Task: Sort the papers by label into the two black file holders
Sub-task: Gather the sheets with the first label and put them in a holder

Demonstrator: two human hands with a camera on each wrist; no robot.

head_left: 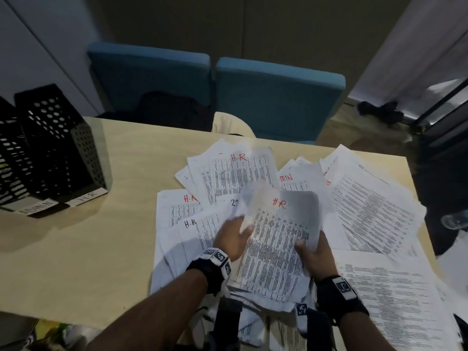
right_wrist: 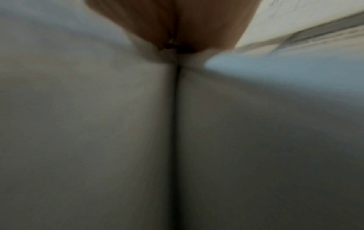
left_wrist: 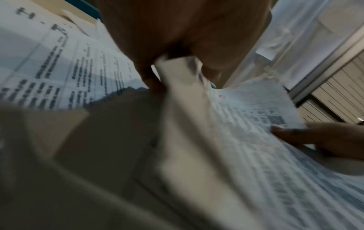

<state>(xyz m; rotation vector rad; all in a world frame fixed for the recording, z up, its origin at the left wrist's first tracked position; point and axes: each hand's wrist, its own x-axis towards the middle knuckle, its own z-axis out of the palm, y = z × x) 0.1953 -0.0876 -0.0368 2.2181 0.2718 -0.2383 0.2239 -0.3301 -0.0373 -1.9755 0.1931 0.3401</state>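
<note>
Your left hand point(head_left: 231, 236) and right hand point(head_left: 314, 252) both grip H.R sheet point(head_left: 276, 244) above paper pile point(head_left: 374, 214); holders point(head_left: 58, 148) far left.

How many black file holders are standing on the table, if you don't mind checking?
2, side by side at the table's far left: the ADMIN holder by the frame's edge, partly cut off, and the HR holder just right of it.

We note: papers point(head_left: 276, 239) thin, matt, creased; file holders point(head_left: 58, 145) black perforated metal; table point(head_left: 101, 249) pale smooth wood-look; chairs point(head_left: 276, 97) teal cloth.
</note>
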